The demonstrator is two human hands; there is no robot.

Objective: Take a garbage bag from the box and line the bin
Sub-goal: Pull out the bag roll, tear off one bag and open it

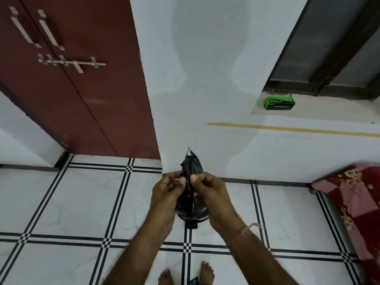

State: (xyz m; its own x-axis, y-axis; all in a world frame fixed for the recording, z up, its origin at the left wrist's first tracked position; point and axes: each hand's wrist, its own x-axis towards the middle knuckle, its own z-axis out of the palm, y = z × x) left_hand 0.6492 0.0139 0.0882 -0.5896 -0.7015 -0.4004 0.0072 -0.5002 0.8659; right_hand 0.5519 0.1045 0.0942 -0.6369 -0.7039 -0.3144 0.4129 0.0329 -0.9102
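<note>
black plastic, thin and crumpled, is the garbage bag point(190, 171), held upright in front of the person's chest over the tiled floor point(72, 202), folded into a narrow strip with a ragged top edge. the left hand point(167, 193) pinches one side of it between thumb and fingers, and the right hand point(211, 194) pinches the other side close by, the two thumbs nearly touching, so both hands are clenched on the bag. judging from this, the first part of the task is done: a bag is out of the green box point(279, 103), which sits well apart on the window ledge point(329, 108) at the upper right. what seems to be in hand is finding the mouth and spreading the film open; the bag is not yet opened. directly below the hands a dark round shape point(193, 217) shows on the floor, probably the bin, but the hands and bag hide most of it and i cannot tell for sure. lining it is left to do. around this stand a red-brown door point(78, 89) at the left, a white wall point(205, 79) ahead, a red flowered cloth point(353, 202) at the right edge and the person's bare feet point(206, 271) at the bottom. nothing visibly blocks the way down to the dark shape.
</note>
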